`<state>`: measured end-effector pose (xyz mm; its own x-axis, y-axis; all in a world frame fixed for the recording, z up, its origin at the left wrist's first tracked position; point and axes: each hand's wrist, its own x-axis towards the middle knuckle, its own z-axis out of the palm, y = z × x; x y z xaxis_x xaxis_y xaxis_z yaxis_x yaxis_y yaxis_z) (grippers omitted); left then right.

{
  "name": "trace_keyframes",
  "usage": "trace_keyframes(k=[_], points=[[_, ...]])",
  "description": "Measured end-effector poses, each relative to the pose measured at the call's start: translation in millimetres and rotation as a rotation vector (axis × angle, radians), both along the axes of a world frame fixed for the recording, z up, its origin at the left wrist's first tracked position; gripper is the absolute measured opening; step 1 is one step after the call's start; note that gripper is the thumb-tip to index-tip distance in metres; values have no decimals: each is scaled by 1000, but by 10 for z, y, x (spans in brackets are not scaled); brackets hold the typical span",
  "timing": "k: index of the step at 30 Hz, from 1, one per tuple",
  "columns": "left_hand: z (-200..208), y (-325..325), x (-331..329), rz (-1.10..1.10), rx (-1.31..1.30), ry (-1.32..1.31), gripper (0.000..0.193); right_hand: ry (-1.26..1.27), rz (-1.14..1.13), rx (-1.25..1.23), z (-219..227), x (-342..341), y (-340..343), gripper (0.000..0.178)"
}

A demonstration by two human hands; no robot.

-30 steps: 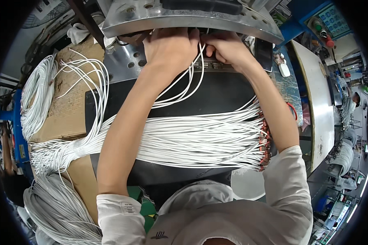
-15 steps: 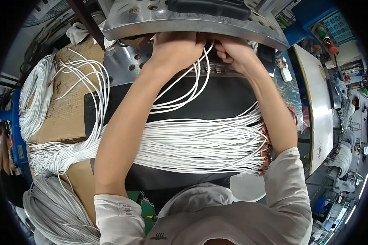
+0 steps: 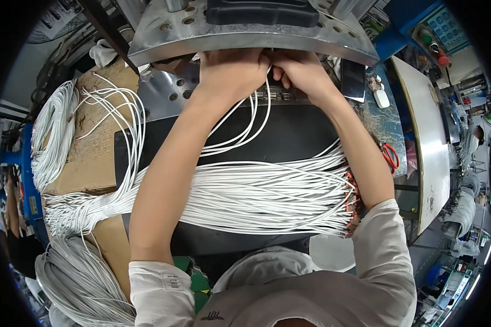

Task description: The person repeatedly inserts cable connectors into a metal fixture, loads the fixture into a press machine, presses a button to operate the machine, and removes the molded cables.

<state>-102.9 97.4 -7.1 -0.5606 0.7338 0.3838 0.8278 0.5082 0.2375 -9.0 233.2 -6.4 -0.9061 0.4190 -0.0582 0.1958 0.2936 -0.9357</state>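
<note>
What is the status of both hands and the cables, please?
Left hand and right hand under metal plate. White cables loop up between them. Large bundle lies nearer the body. Plate hides grip.

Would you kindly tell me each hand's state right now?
Left hand: by the cables, fingertips hidden under the plate; grip unclear.
Right hand: fingers curled; grip unclear.
</note>
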Motion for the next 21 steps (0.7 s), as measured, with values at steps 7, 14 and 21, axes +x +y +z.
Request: trace_keyframes(k=[7,14,21], points=[[196,86,57,71,-118,-181,41,-52,-7,127,-31,48,53,22],[490,-1517,1066,-404,424,-761,54,14,785,-114,660,1742,-395,33],[-951,-3246,2701,292,579,-1903,67,-411,97,-921,-1103,3736,-1385,40]])
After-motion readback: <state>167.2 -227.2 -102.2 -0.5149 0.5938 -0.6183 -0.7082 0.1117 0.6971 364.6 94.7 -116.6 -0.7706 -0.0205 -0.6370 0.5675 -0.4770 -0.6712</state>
